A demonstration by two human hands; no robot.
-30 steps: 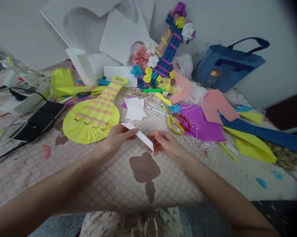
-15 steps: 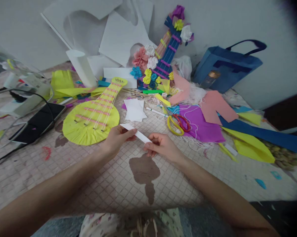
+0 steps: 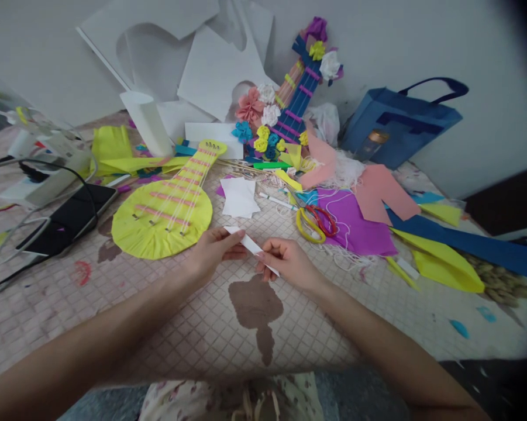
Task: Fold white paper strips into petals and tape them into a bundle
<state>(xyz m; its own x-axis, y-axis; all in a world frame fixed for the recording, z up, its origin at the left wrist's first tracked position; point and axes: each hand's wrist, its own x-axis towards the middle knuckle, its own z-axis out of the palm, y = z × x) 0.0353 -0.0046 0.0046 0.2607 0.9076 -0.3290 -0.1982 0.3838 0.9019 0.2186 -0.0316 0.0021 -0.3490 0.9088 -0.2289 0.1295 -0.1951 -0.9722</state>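
Observation:
Between my two hands is a narrow folded strip of white paper (image 3: 251, 244), slanting down to the right. My left hand (image 3: 217, 248) pinches its upper left end between thumb and fingers. The lower right end is gripped by my right hand (image 3: 285, 257), and a tip of paper pokes out below its thumb. Just beyond the hands lies a small stack of white paper sheets (image 3: 240, 197). A yellow paper lute-shaped instrument (image 3: 164, 219) with pink strips and white strings rests left of my left hand.
Scissors with yellow and red handles (image 3: 316, 224) lie by purple paper (image 3: 355, 225) at right. A blue paper instrument neck (image 3: 299, 108) with paper flowers leans at the back near a blue bag (image 3: 399, 123). On the left are a black phone (image 3: 70, 219) and a power strip (image 3: 39, 184).
The paper strip has shifted slightly right and down through my fingers, its lower tip now showing past my right thumb. My left hand has moved a little right.

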